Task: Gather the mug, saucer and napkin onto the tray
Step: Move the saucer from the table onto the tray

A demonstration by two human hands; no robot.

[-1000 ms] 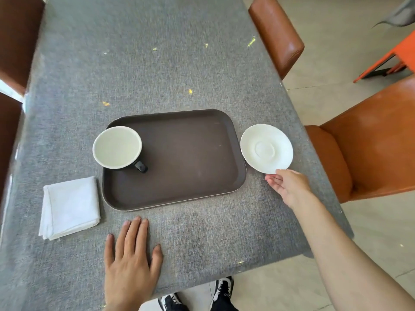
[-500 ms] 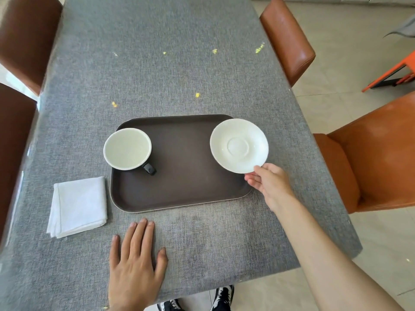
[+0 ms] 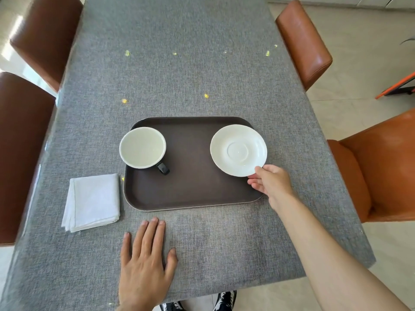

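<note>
Two of the three pieces now sit over the brown tray at the centre of the frame. The white mug, with its dark handle pointing toward the lower edge, stands at the tray's left end. The white saucer is at the tray's right end, its rim reaching just past the tray's right border. The right hand pinches the saucer's near edge, thumb on top and fingers beneath, so the step in hand looks like setting the saucer down; whether it rests flat on the tray or hangs just above it I cannot tell. The left hand lies flat and empty on the grey tablecloth, fingers spread, at the lower centre of the frame.

The folded white napkin remains off the tray, just beside its lower left corner. The next move likely calls for letting go of the saucer, perhaps nudging it left so it sits fully inside the rim. The left hand, being nearer, could then lift the napkin onto the bare middle of the tray.
</note>
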